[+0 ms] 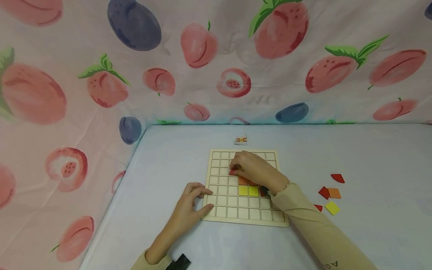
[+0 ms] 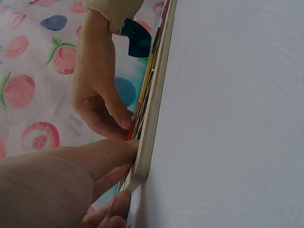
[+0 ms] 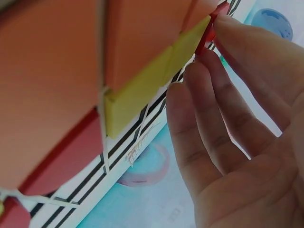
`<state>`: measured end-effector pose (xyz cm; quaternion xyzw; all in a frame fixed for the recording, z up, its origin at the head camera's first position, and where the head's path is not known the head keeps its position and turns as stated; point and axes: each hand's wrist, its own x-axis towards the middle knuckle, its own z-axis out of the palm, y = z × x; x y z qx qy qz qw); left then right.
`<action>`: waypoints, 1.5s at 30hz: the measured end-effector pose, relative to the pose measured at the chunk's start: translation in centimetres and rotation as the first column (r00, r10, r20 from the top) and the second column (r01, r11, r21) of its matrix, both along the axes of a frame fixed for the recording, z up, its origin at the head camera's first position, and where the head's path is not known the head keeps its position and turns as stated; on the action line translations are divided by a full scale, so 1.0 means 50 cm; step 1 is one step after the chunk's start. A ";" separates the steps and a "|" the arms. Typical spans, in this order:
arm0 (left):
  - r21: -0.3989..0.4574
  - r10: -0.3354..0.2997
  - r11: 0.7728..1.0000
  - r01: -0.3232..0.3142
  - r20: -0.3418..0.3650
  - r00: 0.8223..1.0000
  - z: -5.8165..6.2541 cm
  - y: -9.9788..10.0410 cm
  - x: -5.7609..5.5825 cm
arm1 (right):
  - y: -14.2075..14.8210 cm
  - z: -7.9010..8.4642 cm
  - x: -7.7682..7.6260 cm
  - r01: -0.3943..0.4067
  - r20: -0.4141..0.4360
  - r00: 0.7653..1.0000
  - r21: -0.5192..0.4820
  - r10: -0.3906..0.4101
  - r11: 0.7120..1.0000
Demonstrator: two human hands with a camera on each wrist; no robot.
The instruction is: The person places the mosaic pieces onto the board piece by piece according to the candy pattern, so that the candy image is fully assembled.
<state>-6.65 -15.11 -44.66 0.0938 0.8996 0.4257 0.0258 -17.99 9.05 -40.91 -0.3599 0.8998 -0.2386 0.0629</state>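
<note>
A square wooden grid board [image 1: 222, 212] lies on the table, partly covered by tiles. My right hand [image 1: 254, 167] is over the upper middle of the grid and pinches a small red tile [image 1: 231, 172] between thumb and fingers, right at the board's surface. In the right wrist view the red tile [image 3: 205, 35] shows at the thumb tip beside a yellow tile [image 3: 147, 80]. Below the hand sit an orange tile [image 1: 242, 180] and two yellow tiles [image 1: 248, 191]. My left hand [image 1: 190, 206] touches the board's left edge, thumb and fingers spread apart.
Right of the board lie loose pieces: an orange square [image 1: 334, 193], a yellow square [image 1: 332, 208] and several red ones, one a rounded wedge [image 1: 338, 178]. Behind the board is a small card [image 1: 240, 140] with a coloured grid pattern. A fruit-printed cloth [image 1: 202, 82] hangs at the back and left.
</note>
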 end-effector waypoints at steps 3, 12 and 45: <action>0.003 -0.002 1.000 0.002 0.004 1.000 0.000 0.000 0.000 | 0.000 0.001 0.000 0.007 -0.002 1.000 0.009 -0.007 1.000; 0.007 -0.006 1.000 0.006 0.005 1.000 0.000 0.002 -0.001 | 0.001 0.006 0.005 0.021 -0.016 1.000 0.029 -0.020 0.999; -0.006 0.007 1.000 -0.007 0.001 1.000 -0.002 0.001 0.000 | 0.072 0.052 0.067 0.121 -0.046 0.992 0.081 -0.118 0.989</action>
